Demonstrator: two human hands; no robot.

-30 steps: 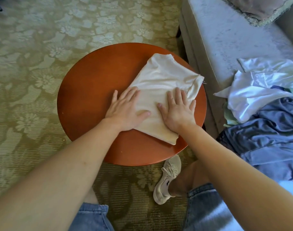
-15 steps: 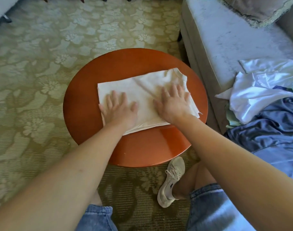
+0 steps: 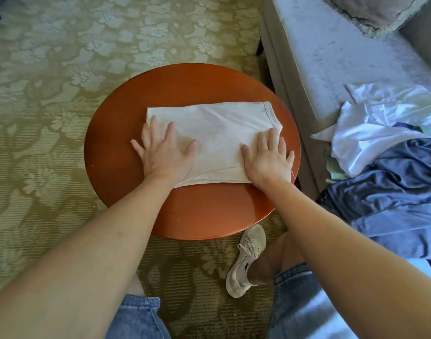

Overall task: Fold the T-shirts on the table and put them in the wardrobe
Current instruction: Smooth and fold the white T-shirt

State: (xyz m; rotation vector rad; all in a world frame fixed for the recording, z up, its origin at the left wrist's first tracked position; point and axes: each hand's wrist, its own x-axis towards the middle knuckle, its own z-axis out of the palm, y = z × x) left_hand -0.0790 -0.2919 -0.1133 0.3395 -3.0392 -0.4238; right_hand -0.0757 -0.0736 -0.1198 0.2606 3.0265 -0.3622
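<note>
T-shirt (image 3: 216,133), cream, folded into a long rectangle and lying flat across the middle of a round, red-brown wooden table (image 3: 199,211), with a stitched hem showing at the right end. Pinned to the tabletop along the near edge by two bare hands, arms reaching in from the bottom of the frame.

Left hand (image 3: 165,155) spread palm-down over the shirt's near left corner, fingers straight and splayed, thumb on the cloth, little finger out on the bare wood. Right hand (image 3: 268,162) palm-down over the near right corner, fingers straight and closer together, heel of the palm at the near hem. Neither hand clenched; nothing pinched or grasped, only flat pressure on the fabric.

Beyond the table's near rim, a pale laced sneaker (image 3: 246,260) with a white sock, planted on a green-gold floral carpet (image 3: 50,106). Blue denim shorts (image 3: 138,316) at the bottom edge.

Just beside the table on the right, a grey sofa (image 3: 332,57) with a loose heap of unfolded clothes on its seat: a white garment (image 3: 371,133) on top, a dark blue garment (image 3: 393,196) nearer the camera, a scrap of pale green cloth (image 3: 333,167) between the two at the seat's edge. Fringed cushion (image 3: 371,13) at the top right corner.
</note>
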